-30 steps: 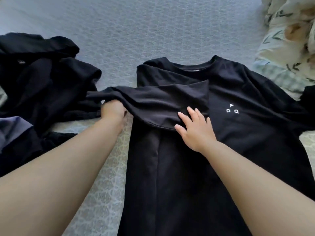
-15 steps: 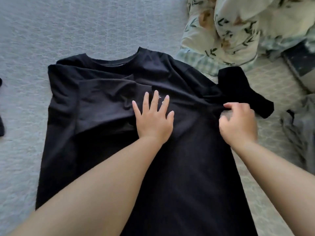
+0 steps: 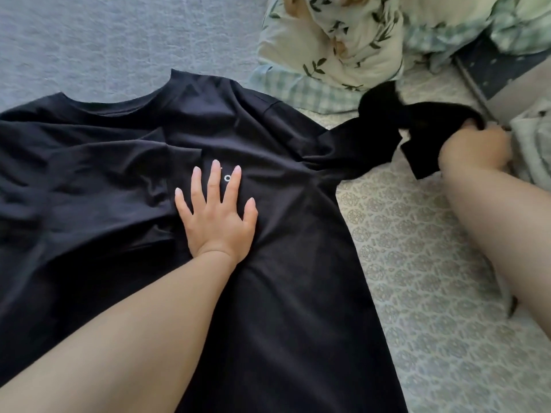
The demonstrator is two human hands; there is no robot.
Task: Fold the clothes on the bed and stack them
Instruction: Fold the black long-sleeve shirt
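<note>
Pulling the far sleeve (image 3: 417, 126) straight out, the right hand (image 3: 474, 150) now grips its cuff, where half a second ago it pinched near the armpit. The left hand (image 3: 217, 213), fingers spread flat, pins the black shirt (image 3: 298, 293) on the bed (image 3: 432, 278), ready for folding the sleeve inward.

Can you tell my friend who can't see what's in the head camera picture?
A black T-shirt lies spread on a bed, its left sleeve already folded in. The left hand presses flat on its chest while the right hand grips the other sleeve, pulled out sideways. A leafy-print quilt is bunched behind.
</note>
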